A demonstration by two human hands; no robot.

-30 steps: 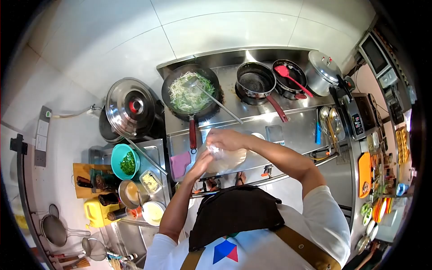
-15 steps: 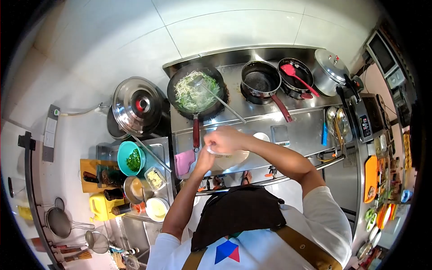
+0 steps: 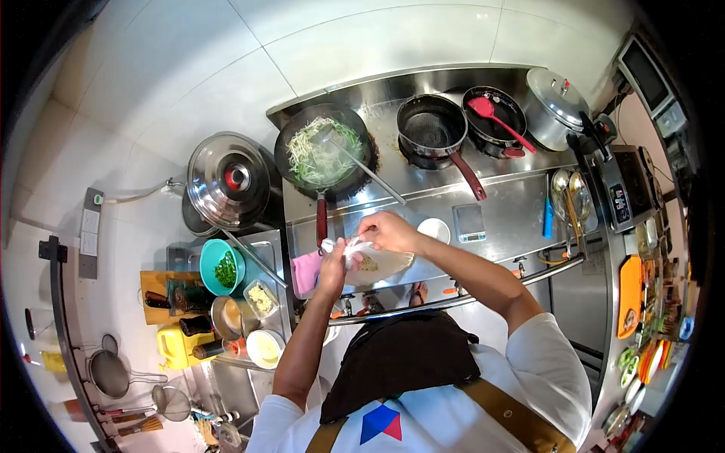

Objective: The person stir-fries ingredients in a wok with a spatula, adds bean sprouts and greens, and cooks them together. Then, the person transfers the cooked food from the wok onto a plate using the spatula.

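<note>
So I've got both hands on a clear plastic bag (image 3: 389,270), and it's hanging over the front part of the steel counter (image 3: 502,202). There's something brownish inside, but it's too small on my feed to say what. My left hand (image 3: 334,266) is closed around the bunched white neck of the bag. My right hand (image 3: 389,232) is curled, thumb and fingers pinched together at that same twisted top; I can't tell how much plastic is between the fingertips.

Pink cloth (image 3: 306,273) is just left of the bag, white bowl (image 3: 434,229) just past it on the right, with a little scale (image 3: 470,219) beside that. Further back I've got a wok (image 3: 284,155) full of bean sprouts (image 3: 308,155), ladle (image 3: 370,172) lying across it with its handle sticking out to the right. Right of that, a saucepan (image 3: 412,121), then a frying pan (image 3: 512,112) with a red spatula (image 3: 498,121) resting in it. Off to my left, a teal bowl (image 3: 209,270) holds chopped greens (image 3: 225,270).
</note>
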